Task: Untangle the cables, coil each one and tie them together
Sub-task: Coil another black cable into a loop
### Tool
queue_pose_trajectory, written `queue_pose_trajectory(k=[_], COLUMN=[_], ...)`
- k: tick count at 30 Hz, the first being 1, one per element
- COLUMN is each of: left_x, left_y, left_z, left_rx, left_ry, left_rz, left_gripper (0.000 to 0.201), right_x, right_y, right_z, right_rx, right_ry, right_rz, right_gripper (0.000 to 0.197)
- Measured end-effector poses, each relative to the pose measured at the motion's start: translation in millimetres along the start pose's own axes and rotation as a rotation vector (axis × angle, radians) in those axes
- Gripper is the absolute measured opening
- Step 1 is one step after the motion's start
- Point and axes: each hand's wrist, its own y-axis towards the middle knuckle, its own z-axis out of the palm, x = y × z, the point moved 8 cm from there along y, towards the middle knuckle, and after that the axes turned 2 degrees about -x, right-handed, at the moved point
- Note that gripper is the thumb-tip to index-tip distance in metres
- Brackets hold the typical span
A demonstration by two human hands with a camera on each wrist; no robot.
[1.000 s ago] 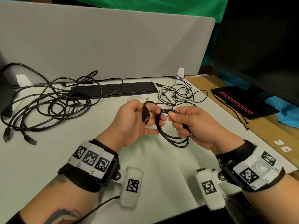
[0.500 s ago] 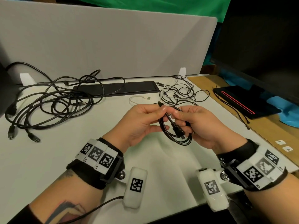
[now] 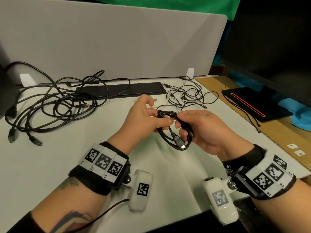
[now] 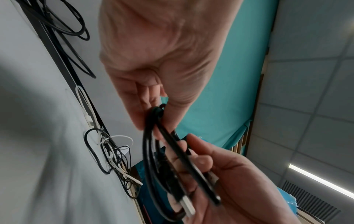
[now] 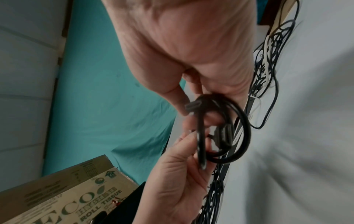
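Observation:
A small black coiled cable [image 3: 170, 140] hangs between my two hands above the white table [image 3: 50, 165]. My left hand [image 3: 148, 120] pinches the top left of the coil [image 4: 153, 121] between thumb and fingers. My right hand [image 3: 193, 126] grips the coil's right side [image 5: 239, 121], fingers curled through the loop. A USB plug [image 3: 180, 144] at one cable end points down inside the coil; its metal tip [image 4: 188, 207] shows in the left wrist view. A big tangle of thick black cables [image 3: 50, 108] lies at the left. A smaller tangle of thin black and white cables [image 3: 186, 96] lies behind my hands.
A flat black bar [image 3: 121, 89] lies along the grey divider panel [image 3: 109, 41]. A black device with a red line [image 3: 252, 105] sits on the wooden surface at right, under a dark monitor [image 3: 277, 47]. A cardboard box [image 5: 57, 197] shows in the right wrist view.
The free plug end has been drawn through the coil and now hangs down inside it. My left hand shifted from holding the plug to pinching the coil's top.

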Motion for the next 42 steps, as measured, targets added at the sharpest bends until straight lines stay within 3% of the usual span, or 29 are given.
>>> queue_pose_trajectory(k=[6, 11, 16, 18, 20, 25, 27, 31, 35, 42], left_x=[-2, -19, -41, -39, -35, -41, -47, -53, -60, -59], left_y=[2, -6, -17, -13, -9, -16, -21, -28, -36, -77], left_z=[-14, -21, -33, -39, -41, -42, -45, -56, -83, -145], left_rx=[-0.099, -0.201, -0.345, -0.276, -0.119, 0.160, 0.220, 0.288, 0.139, -0.153], left_ry=[0.205, 0.388, 0.566, 0.445, 0.302, 0.158, 0.160, 0.276, 0.358, 0.328], left_rz=[0.030, 0.178, 0.324, 0.245, 0.128, -0.007, 0.015, 0.018, 0.045, 0.068], left_gripper=[0.054, 0.045, 0.053, 0.049, 0.042, 0.005, 0.004, 0.022, 0.017, 0.017], right_x=[3, 11, 28, 31, 31, 39, 40, 36, 33, 43], right_y=[-7, -15, -23, -22, -19, -8, -4, 3, 8, 4], right_z=[15, 30, 51, 54, 54, 48, 52, 63, 87, 151], right_rx=[0.064, 0.132, 0.200, 0.185, 0.157, 0.101, 0.126, 0.136, 0.160, 0.206], right_ry=[-0.060, -0.037, -0.076, -0.083, -0.039, 0.144, 0.216, 0.328, 0.393, 0.227], right_rz=[-0.049, -0.093, -0.197, -0.225, -0.216, -0.216, -0.191, -0.119, -0.073, -0.203], right_gripper=[0.017, 0.017, 0.023, 0.027, 0.029, 0.026, 0.027, 0.029, 0.035, 0.033])
